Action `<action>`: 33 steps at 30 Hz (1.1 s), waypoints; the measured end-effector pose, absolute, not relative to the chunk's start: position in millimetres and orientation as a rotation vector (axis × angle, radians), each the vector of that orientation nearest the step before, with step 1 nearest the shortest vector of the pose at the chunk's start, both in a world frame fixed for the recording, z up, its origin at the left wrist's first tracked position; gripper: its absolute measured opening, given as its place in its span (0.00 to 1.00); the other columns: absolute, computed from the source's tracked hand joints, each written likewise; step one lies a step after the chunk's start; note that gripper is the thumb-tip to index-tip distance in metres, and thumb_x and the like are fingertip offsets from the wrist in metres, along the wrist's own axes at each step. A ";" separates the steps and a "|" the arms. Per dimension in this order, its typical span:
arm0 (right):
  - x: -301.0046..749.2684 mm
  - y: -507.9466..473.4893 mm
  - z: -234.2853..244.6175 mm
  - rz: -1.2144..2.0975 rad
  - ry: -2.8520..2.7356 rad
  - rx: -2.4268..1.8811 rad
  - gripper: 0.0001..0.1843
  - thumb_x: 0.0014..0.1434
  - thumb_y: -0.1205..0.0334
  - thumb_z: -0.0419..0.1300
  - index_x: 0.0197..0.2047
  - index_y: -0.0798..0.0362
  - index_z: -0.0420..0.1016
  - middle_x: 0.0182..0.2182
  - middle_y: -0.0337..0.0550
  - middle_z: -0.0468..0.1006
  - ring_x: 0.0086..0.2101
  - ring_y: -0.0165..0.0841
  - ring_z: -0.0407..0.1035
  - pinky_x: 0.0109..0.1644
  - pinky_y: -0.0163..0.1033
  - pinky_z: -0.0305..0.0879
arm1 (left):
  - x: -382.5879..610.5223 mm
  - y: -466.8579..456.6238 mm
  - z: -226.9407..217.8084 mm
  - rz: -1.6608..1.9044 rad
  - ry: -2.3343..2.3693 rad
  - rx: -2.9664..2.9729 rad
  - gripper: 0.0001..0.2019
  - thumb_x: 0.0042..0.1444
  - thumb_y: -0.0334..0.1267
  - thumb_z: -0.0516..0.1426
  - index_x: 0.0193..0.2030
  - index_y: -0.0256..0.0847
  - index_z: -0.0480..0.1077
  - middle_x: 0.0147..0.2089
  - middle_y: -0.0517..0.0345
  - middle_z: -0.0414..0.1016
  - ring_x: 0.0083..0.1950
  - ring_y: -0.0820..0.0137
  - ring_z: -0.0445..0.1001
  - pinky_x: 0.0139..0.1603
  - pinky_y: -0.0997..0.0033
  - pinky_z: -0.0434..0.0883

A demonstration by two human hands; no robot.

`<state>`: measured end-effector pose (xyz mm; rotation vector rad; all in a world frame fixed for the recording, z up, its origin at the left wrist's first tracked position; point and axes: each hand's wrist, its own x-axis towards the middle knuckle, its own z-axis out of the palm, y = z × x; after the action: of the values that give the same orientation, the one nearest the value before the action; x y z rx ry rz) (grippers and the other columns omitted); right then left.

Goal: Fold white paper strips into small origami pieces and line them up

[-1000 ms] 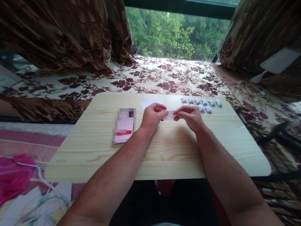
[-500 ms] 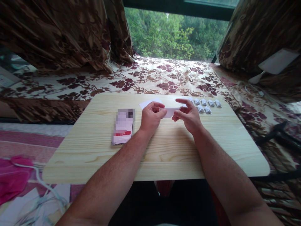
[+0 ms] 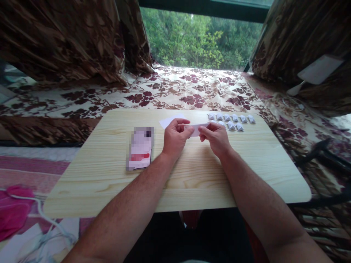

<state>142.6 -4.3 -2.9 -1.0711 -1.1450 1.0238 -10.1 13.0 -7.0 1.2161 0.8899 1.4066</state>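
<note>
A small white paper strip [image 3: 195,129] is pinched between both hands over the far middle of the light wooden table [image 3: 109,175]. My left hand [image 3: 174,138] grips its left end with thumb and fingers. My right hand [image 3: 216,137] grips its right end, fingers curled over the top edge. A loose white paper sheet [image 3: 168,121] lies flat just behind my left hand. Several small folded white paper pieces [image 3: 231,120] sit in two rows to the right of my right hand.
A phone [image 3: 139,148] lies on the table left of my hands. Flowered cloth [image 3: 170,91] covers the ledge behind the table, with brown curtains [image 3: 63,36] on both sides of a window. Pink fabric [image 3: 13,212] and white cables lie at lower left.
My right index finger was stretched out over the strip half a second ago and has curled back onto it. The strip stays between both hands. The view has shifted slightly.
</note>
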 end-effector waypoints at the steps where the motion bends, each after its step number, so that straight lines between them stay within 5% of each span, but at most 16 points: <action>1: 142.6 -4.3 -2.5 1.021 -1.141 -1.077 0.14 0.52 0.54 0.69 0.23 0.54 0.74 0.18 0.38 0.75 0.18 0.27 0.65 0.24 0.34 0.61 | -10.1 12.9 -7.6 1.392 0.879 1.220 0.16 0.48 0.39 0.67 0.43 0.39 0.72 0.25 0.64 0.72 0.26 0.75 0.70 0.29 0.75 0.67; 12: 143.4 -5.5 0.2 1.030 -1.125 -1.087 0.14 0.51 0.54 0.70 0.24 0.53 0.74 0.19 0.37 0.76 0.19 0.27 0.66 0.24 0.35 0.62 | -10.4 12.4 -4.0 1.321 0.926 1.120 0.26 0.42 0.43 0.71 0.47 0.36 0.74 0.29 0.56 0.78 0.31 0.69 0.76 0.32 0.70 0.73; 33: 142.5 -5.5 -0.2 0.974 -1.191 -1.086 0.12 0.52 0.57 0.69 0.24 0.54 0.75 0.19 0.37 0.75 0.19 0.27 0.66 0.24 0.34 0.61 | -10.2 14.1 -4.4 1.332 0.934 1.119 0.21 0.41 0.41 0.71 0.41 0.35 0.75 0.28 0.57 0.78 0.29 0.72 0.74 0.29 0.73 0.71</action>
<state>142.5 -5.5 -0.2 -1.0857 -1.1906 0.9737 -10.2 14.1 -4.4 1.1195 0.9336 1.3323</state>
